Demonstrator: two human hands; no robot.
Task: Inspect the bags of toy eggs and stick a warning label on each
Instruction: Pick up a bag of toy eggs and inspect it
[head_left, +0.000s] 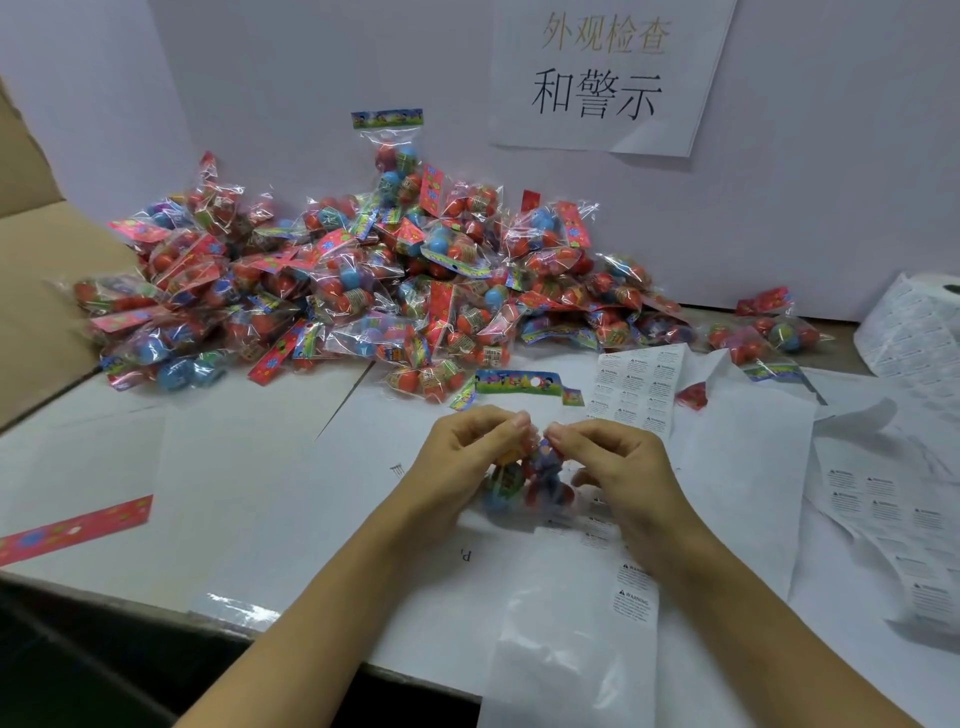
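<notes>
I have one bag (524, 478) of toy eggs between both hands, low over the bench (249, 467) and just in front of me. My left hand (462, 457) curls round its left side; my right hand (618, 467) pinches at the top edge beside it, fingertips nearly meeting. I judge that grip is either turning the bag for inspection or pressing a label down; motion blur stops me telling which, and I cannot see a label on the bag.

The bag's header card (524, 383) lies flat on the bench beyond my fingers, so the bag's long axis runs away from me, header end far, egg end near. The card itself runs left to right.

The pile (337, 280) of bags sits against the back board (779, 208), within reach but well apart from my working spot, which I take to be the waiting stock. A label sheet (636, 387) lies just right of the header, close to my right hand for peeling. More sheets (883, 499) spread further right, and one part-used strip (631, 592) lies under my right forearm. A loose red card (78, 530) rests at the left.
</notes>
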